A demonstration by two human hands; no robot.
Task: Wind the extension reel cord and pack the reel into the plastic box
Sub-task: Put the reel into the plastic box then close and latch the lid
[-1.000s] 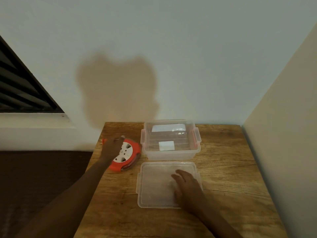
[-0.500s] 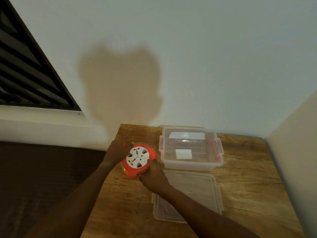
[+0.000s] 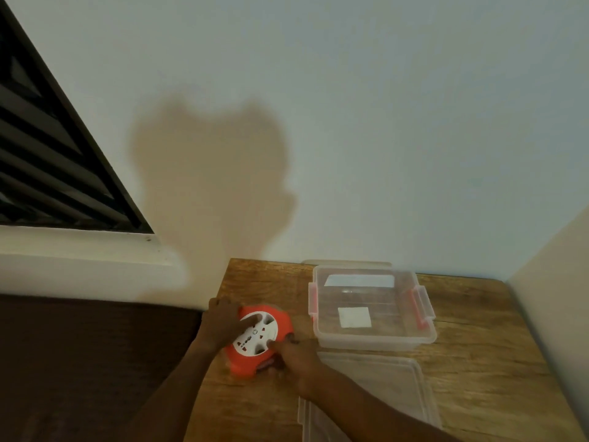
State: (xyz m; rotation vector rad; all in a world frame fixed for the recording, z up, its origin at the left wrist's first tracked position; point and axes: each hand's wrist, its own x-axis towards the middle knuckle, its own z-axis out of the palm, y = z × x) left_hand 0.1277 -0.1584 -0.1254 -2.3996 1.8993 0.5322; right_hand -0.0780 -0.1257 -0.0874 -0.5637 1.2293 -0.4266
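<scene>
An orange extension reel (image 3: 258, 342) with a white socket face lies flat near the left edge of the wooden table (image 3: 478, 378). My left hand (image 3: 223, 323) rests on the reel's upper left, one finger lying on the white face. My right hand (image 3: 294, 357) grips the reel's lower right rim. The cord itself is not visible. Just right of the reel stands the clear plastic box (image 3: 373, 338), open, with red side clips and a white label inside. Its clear lid (image 3: 382, 390) lies flat on the table in front of it, partly under my right forearm.
A white wall rises behind the table and a beige wall (image 3: 554, 314) closes in on the right. A dark louvred window (image 3: 47, 167) with a white sill sits at the left. Beyond the table's left edge lies a dark brown surface (image 3: 79, 362).
My right hand left the lid and came to the reel's lower right rim. My left hand stayed on the reel. The camera view swung to the left and up.
</scene>
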